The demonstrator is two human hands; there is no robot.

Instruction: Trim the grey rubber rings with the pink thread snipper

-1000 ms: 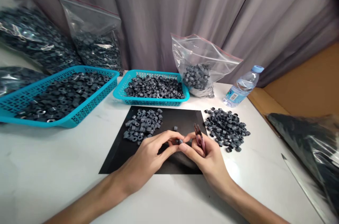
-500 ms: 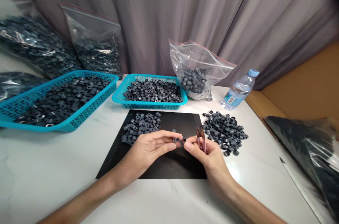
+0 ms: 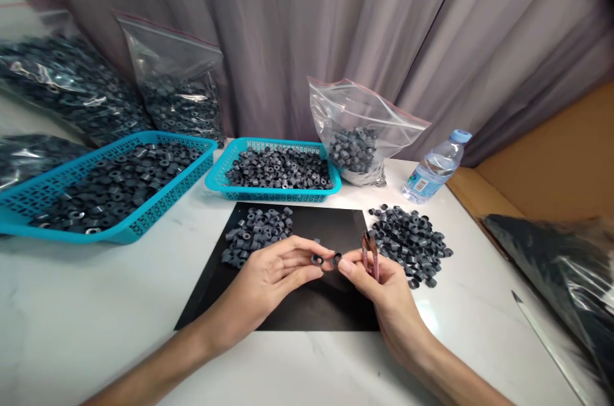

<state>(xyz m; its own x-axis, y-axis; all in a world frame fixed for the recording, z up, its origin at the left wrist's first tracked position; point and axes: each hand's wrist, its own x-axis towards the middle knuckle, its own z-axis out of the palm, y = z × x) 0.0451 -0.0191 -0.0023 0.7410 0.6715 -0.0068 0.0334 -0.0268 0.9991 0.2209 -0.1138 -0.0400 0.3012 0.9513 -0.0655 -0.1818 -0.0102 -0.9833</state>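
My left hand (image 3: pixel 273 272) pinches a small dark grey plastic ring (image 3: pixel 317 259), its round opening turned toward me. Between the thumb and index finger of my right hand (image 3: pixel 384 281) is another dark ring (image 3: pixel 336 259), close beside the first. Tucked in the same right hand, a small pair of pliers (image 3: pixel 371 256) with brownish jaws and pinkish handles points upward. Both hands are over a black mat (image 3: pixel 307 310). A pile of grey rings (image 3: pixel 259 233) lies on the mat behind my left hand, and a second pile of rings (image 3: pixel 407 240) sits to the right.
Two blue baskets (image 3: pixel 139 230) (image 3: pixel 273 195) full of grey rings stand at the back and left. Clear zip bags (image 3: pixel 177 73) (image 3: pixel 355 144) of similar parts stand behind. A water bottle (image 3: pixel 434 169) is at back right, near a cardboard box (image 3: pixel 556 156).
The two rings, together between my fingertips at first, are now a little apart, one in each hand. The pliers stay in my right hand. The view has shifted slightly.
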